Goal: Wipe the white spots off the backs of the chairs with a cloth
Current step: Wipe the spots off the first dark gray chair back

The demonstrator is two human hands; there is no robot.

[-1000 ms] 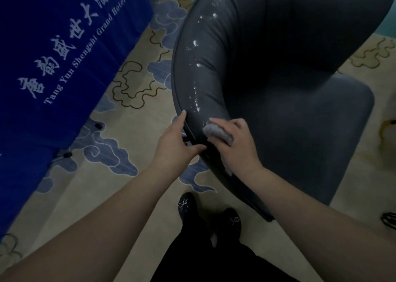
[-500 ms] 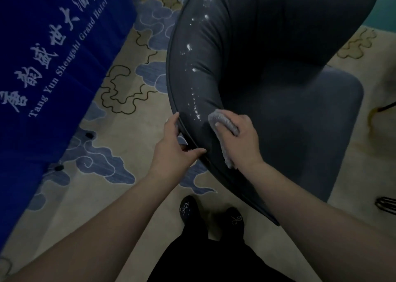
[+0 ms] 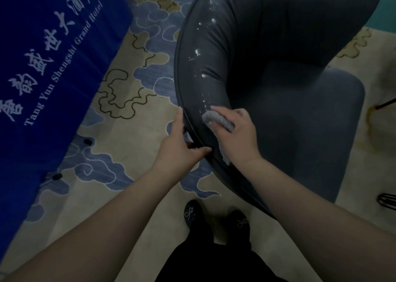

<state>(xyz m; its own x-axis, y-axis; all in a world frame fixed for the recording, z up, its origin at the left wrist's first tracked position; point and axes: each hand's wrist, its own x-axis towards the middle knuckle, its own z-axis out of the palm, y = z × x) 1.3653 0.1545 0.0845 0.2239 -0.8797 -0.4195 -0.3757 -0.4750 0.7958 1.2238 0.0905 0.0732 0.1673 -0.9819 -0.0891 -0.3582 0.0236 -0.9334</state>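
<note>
Underfoot, cloud-patterned carpet [image 3: 132,101]; left grip [image 3: 180,146] clasps the chair [image 3: 278,110] rim, right grip [image 3: 237,133] clutches cloth [image 3: 216,118].

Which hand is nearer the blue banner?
Left. The left hand grips the chair back's outer edge, toward the blue banner; the right hand is farther.

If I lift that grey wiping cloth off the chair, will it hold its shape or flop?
Likely floppy: the grey fuzzy cloth bunches under the right hand, and a loose end hangs below the wrist. Probably light, since the fingers alone hold it against the dark grey chair back. Its nubby texture suggests little slipping.
</note>
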